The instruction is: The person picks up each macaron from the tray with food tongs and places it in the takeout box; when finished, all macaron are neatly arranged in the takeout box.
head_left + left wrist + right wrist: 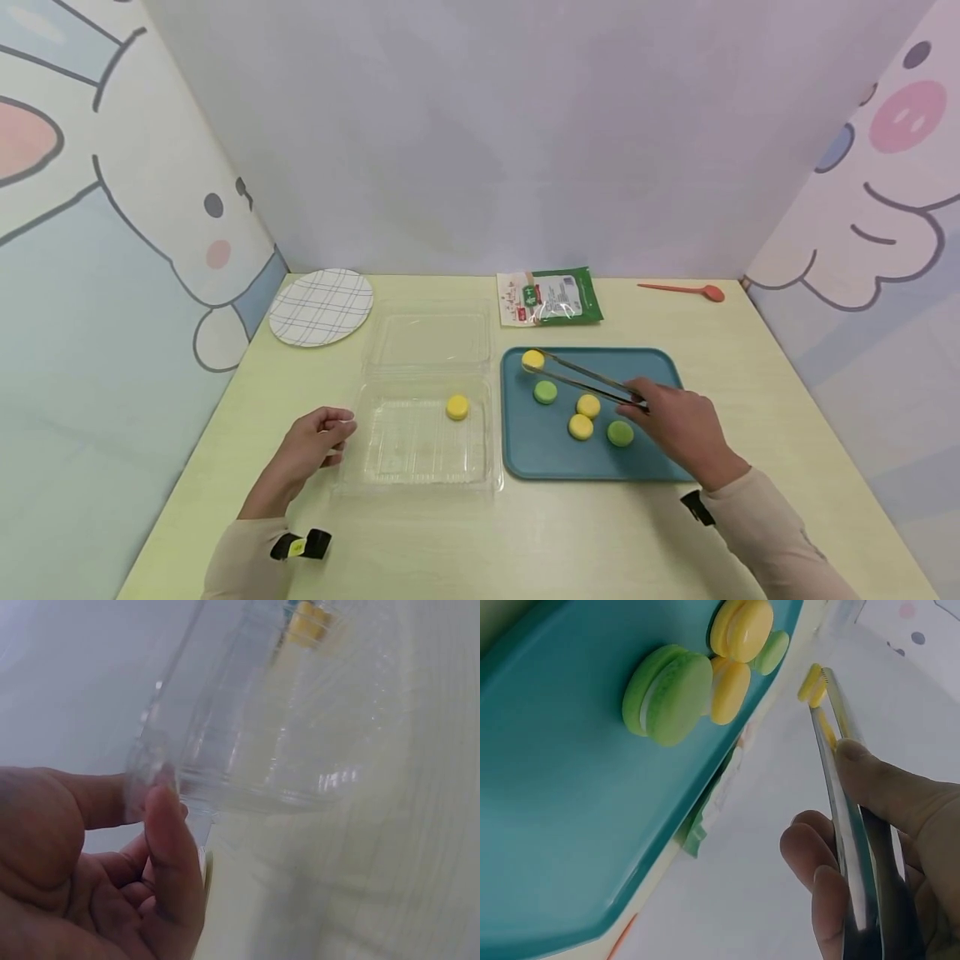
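Yellow macaron (532, 361) in tongs (856, 862); tray (543, 460) roomy along near edge.

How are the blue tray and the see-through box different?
The blue tray is solid blue, while the clear box lets the table show through.
The clear box has an attached lid, folded open; the blue tray has none.
The blue tray carries several macarons, green and yellow; the clear box holds just one, yellow.
Both are roughly rectangular.
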The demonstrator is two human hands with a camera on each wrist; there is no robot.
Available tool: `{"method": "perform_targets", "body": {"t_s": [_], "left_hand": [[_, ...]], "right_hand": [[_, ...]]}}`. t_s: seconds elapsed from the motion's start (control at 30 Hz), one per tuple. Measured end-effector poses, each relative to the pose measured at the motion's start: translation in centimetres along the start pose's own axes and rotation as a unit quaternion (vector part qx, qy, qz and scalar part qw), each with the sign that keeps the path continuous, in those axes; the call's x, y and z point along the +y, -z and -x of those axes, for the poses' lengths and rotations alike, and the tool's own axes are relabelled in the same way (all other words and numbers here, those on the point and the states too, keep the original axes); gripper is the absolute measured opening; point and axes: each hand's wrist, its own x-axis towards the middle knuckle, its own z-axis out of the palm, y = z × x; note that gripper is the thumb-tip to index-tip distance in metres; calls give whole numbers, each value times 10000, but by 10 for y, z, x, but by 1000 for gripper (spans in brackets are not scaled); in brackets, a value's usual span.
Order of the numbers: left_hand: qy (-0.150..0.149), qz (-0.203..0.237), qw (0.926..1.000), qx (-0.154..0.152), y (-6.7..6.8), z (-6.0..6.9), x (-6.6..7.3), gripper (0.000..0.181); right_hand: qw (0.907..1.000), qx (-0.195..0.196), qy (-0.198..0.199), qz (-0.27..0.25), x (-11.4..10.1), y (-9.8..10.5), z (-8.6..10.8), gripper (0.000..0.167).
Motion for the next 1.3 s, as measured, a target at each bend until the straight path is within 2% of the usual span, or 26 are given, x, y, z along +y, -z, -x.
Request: {"method": "perform_targets", "body": {"t_s": [0.4, 0.73, 1.3], "left_hand": [[-20, 12, 10000, -20, 0, -1, 1, 38], [32, -7, 10000, 7, -1, 2, 1, 37], [79, 70, 9999, -23, 1, 1, 1, 36]], "right_hand": [[9991, 216, 346, 80, -7, 3, -5, 43], [9945, 476, 932, -67, -13, 1, -7, 43], [9869, 122, 1586, -265, -41, 7, -15, 41]]}}
